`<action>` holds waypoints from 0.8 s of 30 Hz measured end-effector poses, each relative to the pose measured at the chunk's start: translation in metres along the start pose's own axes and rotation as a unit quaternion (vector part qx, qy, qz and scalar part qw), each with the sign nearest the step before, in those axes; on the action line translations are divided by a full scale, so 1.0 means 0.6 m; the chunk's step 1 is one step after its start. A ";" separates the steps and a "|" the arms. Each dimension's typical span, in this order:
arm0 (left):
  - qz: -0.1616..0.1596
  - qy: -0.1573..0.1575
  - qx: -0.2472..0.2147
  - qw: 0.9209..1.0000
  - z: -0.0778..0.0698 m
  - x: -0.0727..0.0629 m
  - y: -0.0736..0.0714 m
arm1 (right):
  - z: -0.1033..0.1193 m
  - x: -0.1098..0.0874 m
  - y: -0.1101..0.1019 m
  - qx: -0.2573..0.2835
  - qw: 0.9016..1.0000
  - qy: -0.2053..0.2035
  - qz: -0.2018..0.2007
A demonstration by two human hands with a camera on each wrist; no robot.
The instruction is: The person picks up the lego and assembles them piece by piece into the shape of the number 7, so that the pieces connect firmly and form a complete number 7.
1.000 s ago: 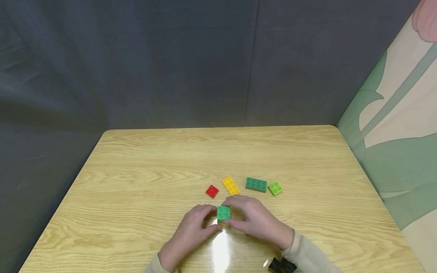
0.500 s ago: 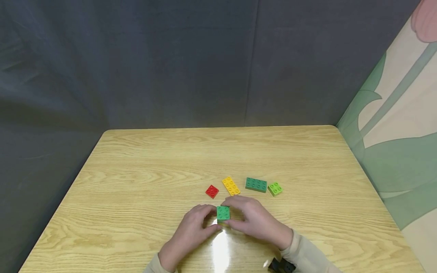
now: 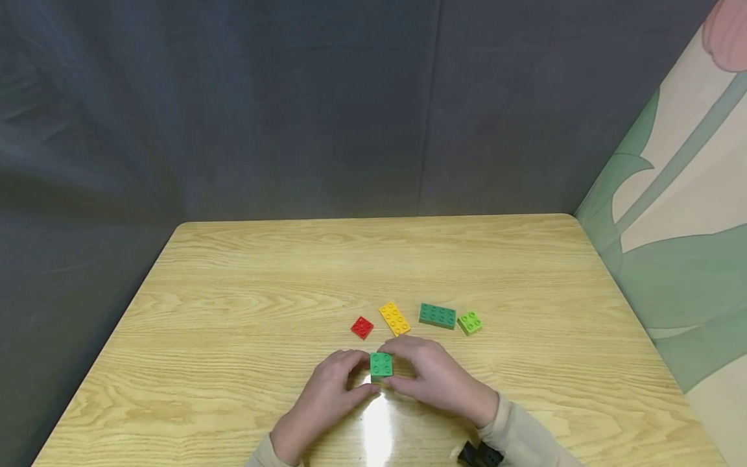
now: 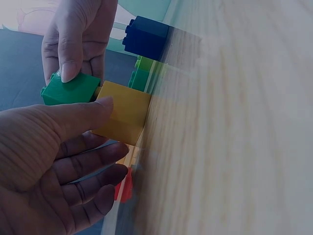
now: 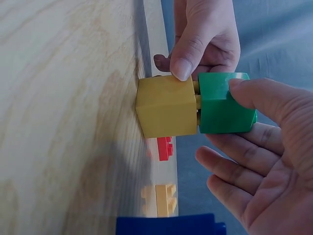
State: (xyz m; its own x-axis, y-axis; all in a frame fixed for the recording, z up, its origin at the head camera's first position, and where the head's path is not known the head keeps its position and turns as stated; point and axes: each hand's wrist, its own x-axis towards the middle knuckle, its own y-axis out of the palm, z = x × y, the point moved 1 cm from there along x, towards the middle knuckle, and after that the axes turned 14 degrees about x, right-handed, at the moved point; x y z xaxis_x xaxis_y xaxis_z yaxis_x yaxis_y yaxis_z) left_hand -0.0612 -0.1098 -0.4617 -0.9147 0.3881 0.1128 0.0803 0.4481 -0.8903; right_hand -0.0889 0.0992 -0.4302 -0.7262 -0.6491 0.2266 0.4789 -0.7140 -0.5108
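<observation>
A green two-by-two toy brick (image 3: 381, 365) sits over a yellow brick (image 5: 166, 110), studs upward. In the right wrist view, yellow studs show in a narrow gap between the two. My left hand (image 3: 327, 391) pinches the yellow brick low down, thumb on its near side. From the other side, my right hand (image 3: 434, 376) grips the green brick between thumb and fingers. The yellow brick's bottom is right at the tabletop. From the head view, the green brick almost covers the yellow one.
Beyond the hands lie a red brick (image 3: 362, 327), a long yellow brick (image 3: 395, 318), a long dark green brick (image 3: 438, 316) and a lime brick (image 3: 469, 323). A dark blue brick (image 4: 146, 38) stands by the right sleeve (image 3: 519, 434). A dark curtain (image 3: 303, 110) hangs behind the table.
Both hands stay almost in place around the bricks. The green brick shifts very slightly left, and less of the yellow shows beneath it in the head view.
</observation>
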 end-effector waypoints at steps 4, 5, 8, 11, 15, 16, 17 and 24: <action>0.000 0.000 -0.001 1.000 0.000 0.000 0.000 | -0.001 0.000 0.001 0.000 1.000 -0.007 -0.001; 0.000 0.000 0.000 1.000 0.000 0.000 0.000 | -0.001 0.000 0.001 0.000 1.000 -0.009 -0.001; 0.000 -0.002 0.000 1.000 0.000 0.001 0.000 | -0.002 -0.001 0.002 0.000 1.000 -0.010 -0.001; -0.001 -0.002 0.002 1.000 0.000 0.001 0.000 | -0.003 0.000 0.003 0.001 1.000 -0.008 -0.001; -0.002 0.000 0.002 1.000 0.000 0.001 0.000 | -0.002 0.000 0.003 -0.001 1.000 -0.011 -0.001; -0.002 0.000 0.002 1.000 0.000 0.001 0.000 | -0.002 0.000 0.003 -0.001 1.000 -0.011 -0.001; -0.003 0.000 0.002 1.000 0.000 0.001 0.000 | -0.002 0.000 0.003 -0.002 1.000 -0.011 -0.001; -0.004 -0.001 0.002 1.000 -0.001 0.002 -0.001 | 0.001 0.000 0.003 -0.006 1.000 -0.007 0.001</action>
State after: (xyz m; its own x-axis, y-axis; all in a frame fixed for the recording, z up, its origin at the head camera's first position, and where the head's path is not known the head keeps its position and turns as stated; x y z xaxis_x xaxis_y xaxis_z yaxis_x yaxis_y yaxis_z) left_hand -0.0619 -0.1090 -0.4610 -0.9163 0.3822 0.1197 0.0703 0.4476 -0.8914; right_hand -0.0878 0.0979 -0.4304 -0.7187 -0.6539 0.2365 0.4747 -0.7099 -0.5203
